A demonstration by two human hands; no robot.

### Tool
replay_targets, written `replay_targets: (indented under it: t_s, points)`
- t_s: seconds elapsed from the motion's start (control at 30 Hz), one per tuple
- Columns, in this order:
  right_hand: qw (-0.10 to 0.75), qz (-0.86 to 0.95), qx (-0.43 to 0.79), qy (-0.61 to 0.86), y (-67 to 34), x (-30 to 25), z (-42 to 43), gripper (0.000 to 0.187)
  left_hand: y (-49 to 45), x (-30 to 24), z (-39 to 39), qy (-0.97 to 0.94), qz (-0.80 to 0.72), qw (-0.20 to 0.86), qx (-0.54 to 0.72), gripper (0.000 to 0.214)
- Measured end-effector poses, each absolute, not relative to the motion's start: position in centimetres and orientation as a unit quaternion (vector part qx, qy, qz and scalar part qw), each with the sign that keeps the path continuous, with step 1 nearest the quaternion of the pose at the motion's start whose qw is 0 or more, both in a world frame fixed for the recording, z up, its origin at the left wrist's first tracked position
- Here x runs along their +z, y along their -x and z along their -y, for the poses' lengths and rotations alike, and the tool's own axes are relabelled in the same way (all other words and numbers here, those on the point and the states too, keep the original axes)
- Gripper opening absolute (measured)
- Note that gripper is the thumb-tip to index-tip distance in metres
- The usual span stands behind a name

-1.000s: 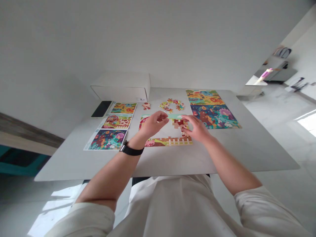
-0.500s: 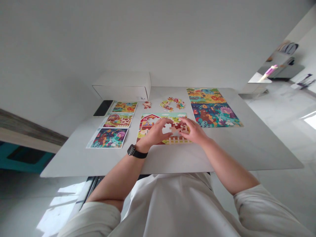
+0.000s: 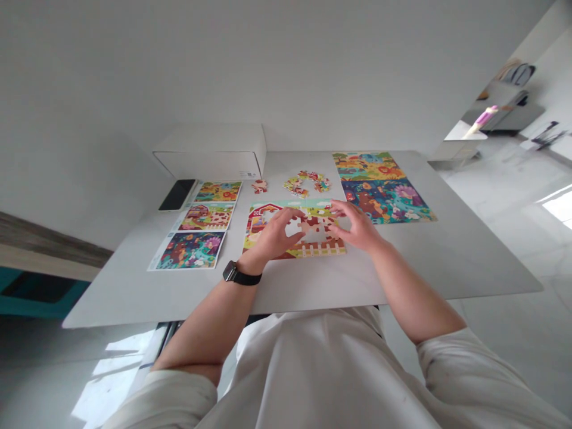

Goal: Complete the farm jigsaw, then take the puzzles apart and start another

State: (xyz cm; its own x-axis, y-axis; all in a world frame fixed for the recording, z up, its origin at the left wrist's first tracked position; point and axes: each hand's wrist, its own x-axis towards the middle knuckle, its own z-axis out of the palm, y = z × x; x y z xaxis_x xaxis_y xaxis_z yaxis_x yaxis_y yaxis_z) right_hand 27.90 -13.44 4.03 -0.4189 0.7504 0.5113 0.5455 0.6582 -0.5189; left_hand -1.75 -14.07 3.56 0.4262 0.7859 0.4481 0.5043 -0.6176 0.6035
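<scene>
1. Puzzle (image 3: 308,250): partly filled, lying flat on the table (image 3: 286,292) in front of the person, its long axis running left to right; bare gaps show inside its border.
2. Cow section (image 3: 315,228): right of the puzzle's middle, between the two hands; this is the governing relation. It lies to the right of the left hand (image 3: 277,234) and to the left of the right hand (image 3: 358,227), with the fingertips of both close to its sides; which is nearer cannot be told.
3. Left hand: curved over the puzzle, thumb and fingers spread apart, no piece visible between them.
4. Right hand: at the puzzle's right edge, thumb and forefinger parted; whether the thumb touches a piece cannot be told.
5. Loose pieces (image 3: 300,192): an open ring beyond the puzzle's far edge.
6. Single piece (image 3: 260,186): left of the ring, beside the white box (image 3: 210,162).
</scene>
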Motion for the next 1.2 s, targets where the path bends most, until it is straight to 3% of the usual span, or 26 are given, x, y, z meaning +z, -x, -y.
replay_targets:
  t_s: [0.17, 0.53, 0.9, 1.07, 1.2]
  points:
    - [0.395, 0.782, 0.128, 0.464, -29.7, 3.9, 12.5, 0.053, 2.4, 3.5, 13.7, -0.809, -0.429, 0.199, 0.350, 0.040]
    - [0.361, 0.796, 0.123, 0.470, -29.5, 4.1, 12.5, 0.027, 2.0, 3.5, 13.8, -0.824, -0.406, 0.207, 0.335, 0.035]
    - [0.286, 0.822, 0.145, 0.471, -29.7, 3.6, 12.1, 0.027, 1.5, 3.4, 13.8, -0.832, -0.404, 0.205, 0.320, 0.030]
    - [0.227, 0.836, 0.156, 0.475, -29.9, 3.1, 11.9, 0.046, 0.8, 2.7, 13.1, -0.829, -0.417, 0.190, 0.321, 0.028]
    - [0.186, 0.850, 0.161, 0.465, -29.7, 3.2, 12.0, 0.049, -0.2, 2.5, 12.1, -0.841, -0.409, 0.165, 0.313, 0.025]
